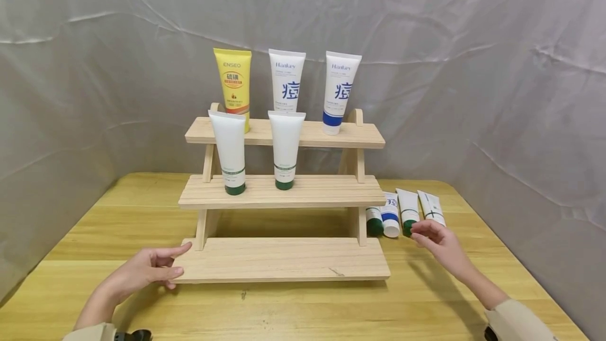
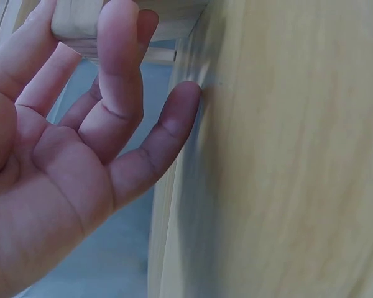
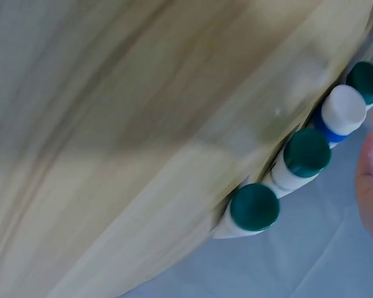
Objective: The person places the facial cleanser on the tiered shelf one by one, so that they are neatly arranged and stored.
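My left hand (image 1: 147, 270) grips the left end of a three-tier wooden display stand (image 1: 284, 259) at its lowest shelf. In the left wrist view, curled fingers surround the shelf's end (image 2: 78, 22). On the right, my right hand (image 1: 447, 249) hovers by the cap end of a lying white tube with a green cap (image 1: 408, 204). Its fingers are loosely bent, and the right wrist view shows them apart from the caps. Beside that tube lie a white tube with a blue band (image 1: 390, 212), another green-capped tube (image 1: 374, 223) and a white tube at far right (image 1: 432, 207).
On the top shelf stand a yellow tube (image 1: 234, 80) and two white-and-blue tubes (image 1: 287, 75), (image 1: 340, 86). Two white tubes with green caps (image 1: 229, 146), (image 1: 286, 143) stand on the middle shelf. Grey cloth (image 1: 426, 25) hangs behind the wooden table (image 1: 284, 314).
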### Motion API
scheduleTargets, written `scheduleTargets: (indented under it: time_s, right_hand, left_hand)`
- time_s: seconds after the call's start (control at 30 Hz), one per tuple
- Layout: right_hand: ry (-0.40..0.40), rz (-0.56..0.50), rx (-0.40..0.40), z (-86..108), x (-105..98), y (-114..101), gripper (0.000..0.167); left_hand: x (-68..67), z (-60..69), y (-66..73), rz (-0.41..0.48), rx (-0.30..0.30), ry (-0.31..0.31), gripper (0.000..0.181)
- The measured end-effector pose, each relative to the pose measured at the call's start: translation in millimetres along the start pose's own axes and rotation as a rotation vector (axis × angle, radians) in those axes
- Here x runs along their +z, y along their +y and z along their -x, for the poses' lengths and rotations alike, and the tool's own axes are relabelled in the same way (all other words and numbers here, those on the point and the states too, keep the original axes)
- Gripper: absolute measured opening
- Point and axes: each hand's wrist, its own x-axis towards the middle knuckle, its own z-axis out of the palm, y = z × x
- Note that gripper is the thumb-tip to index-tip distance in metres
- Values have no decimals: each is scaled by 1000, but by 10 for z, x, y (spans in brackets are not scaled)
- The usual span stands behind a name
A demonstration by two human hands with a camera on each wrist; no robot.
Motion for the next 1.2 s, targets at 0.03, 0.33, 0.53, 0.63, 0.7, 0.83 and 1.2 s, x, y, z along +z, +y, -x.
scheduleTargets:
  time_s: [0.03,0.33,0.53,0.63,0.7,0.83,1.2]
  right_hand:
    - [-5,1,7,-1,-19,19,13]
    - [48,-33,66,18,-283,372,13]
    - [60,199,186,-23,-460,381,21]
    - [54,332,237,-64,-527,362,29]
    - [58,371,257,-82,-568,387,32]
    - [84,373,282,-98,-636,454,35]
    - [-42,129,491,-117,-822,631,39]
  left_hand:
    - [-2,0,0,3,-3,0,44]
    - [-5,-4,9,18,0,-16,43]
    - [-12,-4,23,7,-9,-7,48]
    - [-9,-6,15,9,-22,0,49]
    - [-3,-5,11,5,-29,5,50]
    - [4,-9,12,-18,-35,11,55]
    - [7,-21,22,-18,-31,7,54]
